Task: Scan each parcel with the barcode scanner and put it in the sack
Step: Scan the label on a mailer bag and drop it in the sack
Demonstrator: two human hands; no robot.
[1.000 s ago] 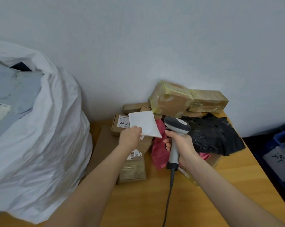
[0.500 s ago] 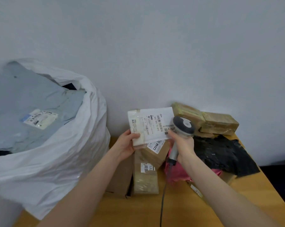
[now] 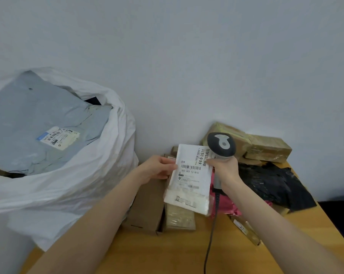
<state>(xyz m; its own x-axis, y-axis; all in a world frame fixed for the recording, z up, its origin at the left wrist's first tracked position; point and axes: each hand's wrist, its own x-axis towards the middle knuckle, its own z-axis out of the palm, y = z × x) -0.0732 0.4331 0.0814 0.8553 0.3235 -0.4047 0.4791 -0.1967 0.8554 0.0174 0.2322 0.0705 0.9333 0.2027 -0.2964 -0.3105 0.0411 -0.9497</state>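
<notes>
- Cable (image 3: 209, 244) climbs from the desk's (image 3: 167, 258) near edge to the scanner handle. It hangs slack, so it shouldn't limit aiming.
- Flat brown boxes (image 3: 147, 206) lie mid-desk under the held parcel, probably next in the queue.
- White parcel (image 3: 189, 180) is held up clear of the pile over mid-desk, between both hands. Label faces the person, barcode exposed. Long axis runs near-to-far, top leaning slightly right, and the barcode runs across the short axis.
- Left hand (image 3: 157, 169) pinches the parcel's left edge, thumb on the label face, so the barcode isn't covered.
- Right hand (image 3: 224, 171) is wrapped round the barcode scanner (image 3: 221, 144) handle. The handle is upright and the head overlaps the parcel's upper right corner. Can't tell which way the window faces.
- Pink bag (image 3: 224, 204), black bag (image 3: 272, 184) and taped boxes (image 3: 266, 149) crowd the far right corner, waiting.
- Sack (image 3: 68, 184) stands at the desk's left edge, mouth open upward, a grey mailer (image 3: 38, 119) on top. It's nearly full and an easy drop for the left hand.
</notes>
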